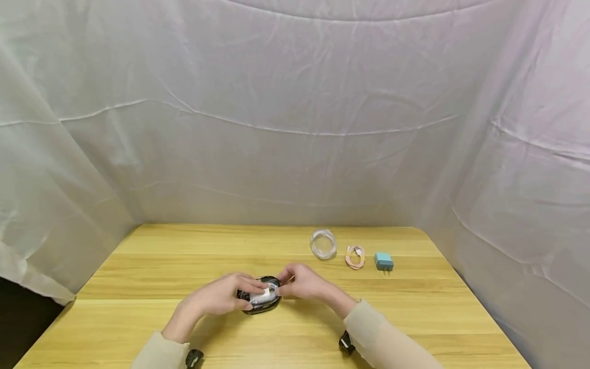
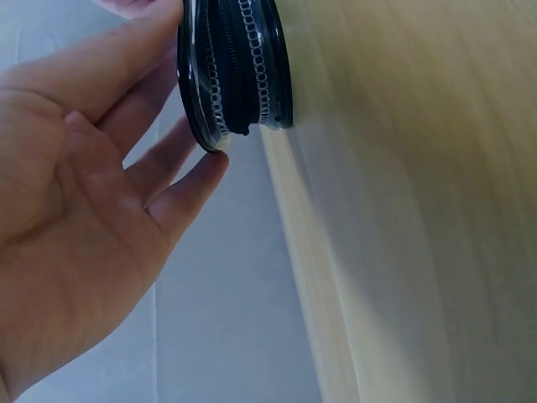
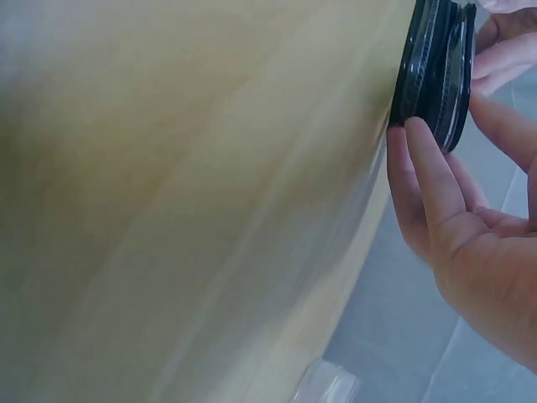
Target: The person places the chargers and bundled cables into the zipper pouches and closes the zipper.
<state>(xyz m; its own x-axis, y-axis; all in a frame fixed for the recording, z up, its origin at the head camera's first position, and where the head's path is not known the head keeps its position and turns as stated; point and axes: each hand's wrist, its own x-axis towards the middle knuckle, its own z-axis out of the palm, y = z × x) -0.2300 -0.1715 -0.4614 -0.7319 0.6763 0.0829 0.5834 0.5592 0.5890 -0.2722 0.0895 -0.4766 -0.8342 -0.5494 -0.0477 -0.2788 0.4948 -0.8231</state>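
Both hands, left hand (image 1: 216, 297) and right hand (image 1: 304, 282), pinch the zipped black case (image 1: 261, 294); unzipping it likely needs one steadying grip.

Glossy black zippered case (image 1: 260, 296) (metal-looking zip teeth) on smooth, matt wooden table (image 1: 415, 307).
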